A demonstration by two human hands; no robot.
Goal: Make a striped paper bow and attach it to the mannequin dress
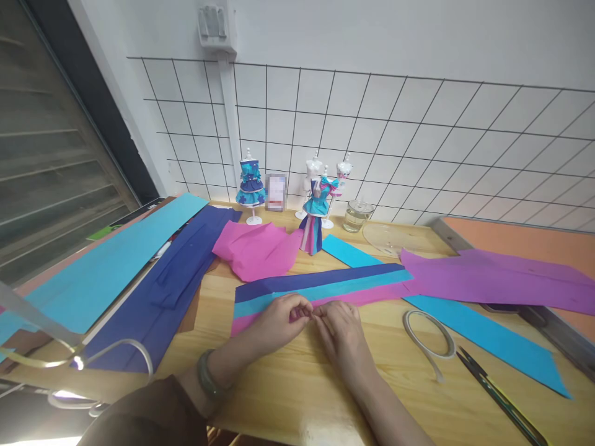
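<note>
A sheet of striped crepe paper (264, 303), banded dark blue, light blue and pink, lies slantwise across the wooden table. My left hand (283, 319), with a green bangle on its wrist, is closed in a pinch at the sheet's near pink edge. Right beside it, my right hand (341, 325) pinches at the same edge, its fingertips meeting those of the left. The fingers cover the exact spot they grip. To the right lie a roll of narrow tape (430, 334) with its end loose and dark scissors or snips (497, 393).
Crumpled pink paper (258, 248) and dark blue paper (171, 291) lie left. Purple paper (493, 279) and a long blue strip (493, 344) are at right. Behind stand small dress forms, one in a ruffled blue dress (251, 186), and a glass jar (357, 217). A wire grid covers the wall.
</note>
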